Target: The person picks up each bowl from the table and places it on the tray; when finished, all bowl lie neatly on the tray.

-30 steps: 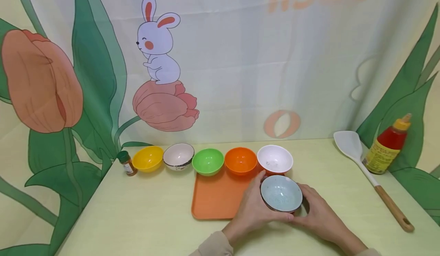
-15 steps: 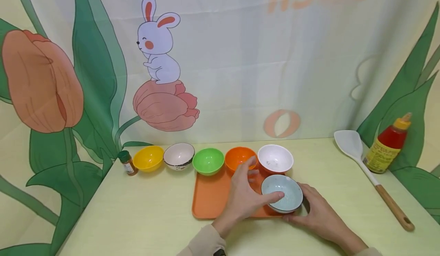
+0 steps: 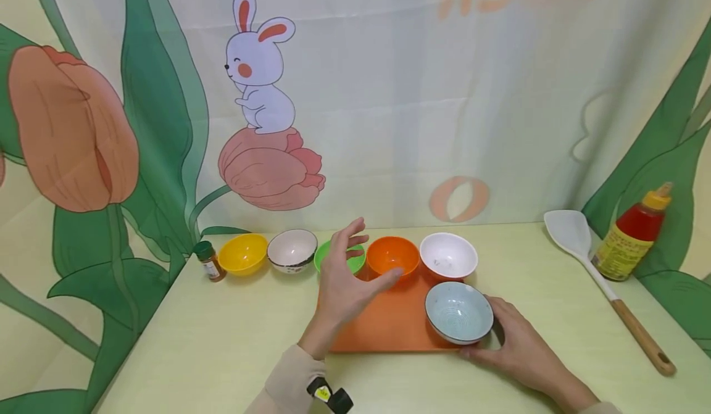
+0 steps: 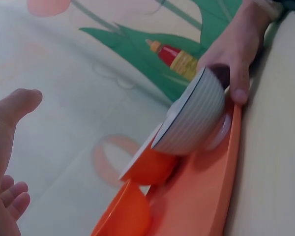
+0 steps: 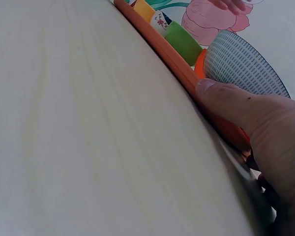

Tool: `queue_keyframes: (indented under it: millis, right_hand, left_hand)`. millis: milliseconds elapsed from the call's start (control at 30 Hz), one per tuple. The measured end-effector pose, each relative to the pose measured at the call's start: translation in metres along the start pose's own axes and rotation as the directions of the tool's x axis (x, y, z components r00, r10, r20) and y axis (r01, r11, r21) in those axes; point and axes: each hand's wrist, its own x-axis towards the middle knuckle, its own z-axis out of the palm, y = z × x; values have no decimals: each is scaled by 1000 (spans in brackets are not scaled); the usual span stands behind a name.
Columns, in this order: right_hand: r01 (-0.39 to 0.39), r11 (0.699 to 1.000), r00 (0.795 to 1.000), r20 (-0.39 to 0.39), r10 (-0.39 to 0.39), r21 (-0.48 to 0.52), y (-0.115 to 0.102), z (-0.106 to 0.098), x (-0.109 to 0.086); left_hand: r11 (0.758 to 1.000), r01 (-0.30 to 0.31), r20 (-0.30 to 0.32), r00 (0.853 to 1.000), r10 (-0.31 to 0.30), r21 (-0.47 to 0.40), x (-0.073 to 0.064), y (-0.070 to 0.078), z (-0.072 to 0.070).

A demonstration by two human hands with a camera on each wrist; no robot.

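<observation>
A light blue bowl (image 3: 459,312) with a dark rim and a patterned outside stands on the right part of the orange tray (image 3: 383,324). Around its right side curves my right hand (image 3: 519,340), with the thumb (image 5: 221,96) low by the tray's front rim. My left hand (image 3: 347,278) is in the air left of the bowl, holding nothing, thumb and fingers spread apart. It partly covers a green bowl (image 3: 357,263) in the head view. An orange bowl (image 3: 393,256) and a white bowl with an orange outside (image 3: 449,256) stand behind the light blue one.
Left of the green bowl are a floral white bowl (image 3: 292,248), a yellow bowl (image 3: 243,253) and a small green-capped spice jar (image 3: 209,261). A white spatula with a wooden handle (image 3: 597,275) and a red sauce bottle (image 3: 632,235) are at the right. A printed cloth hangs behind.
My left hand has let go of the light blue bowl and moved left, up over the green bowl. The right hand has stayed beside the light blue bowl.
</observation>
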Motion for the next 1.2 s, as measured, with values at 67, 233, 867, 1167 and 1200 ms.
queue_keyframes:
  millis: [67, 233, 867, 1167, 1200]
  right_hand:
    - [1, 1000, 1000, 0, -1, 0, 0, -1, 0]
    - [3, 1000, 1000, -1, -3, -7, 1, -2, -1]
    - [9, 1000, 1000, 2, -9, -2, 1, -4, 1]
    - [0, 1000, 1000, 15, 0, 1, 0, -1, 0]
    - [1, 1000, 1000, 17, -1, -1, 0, -1, 0]
  left_hand:
    - [1000, -17, -14, 1000, 17, 21, 2, -6, -9]
    - [998, 6, -66, 998, -1, 63, 4, -17, -30]
    - [960, 206, -288, 946, -146, 189, 3, -64, -120]
    - [943, 289, -339, 914, -221, 166, -6, -94, -115]
    - [938, 302, -350, 908, -228, 172, -7, -96, -114]
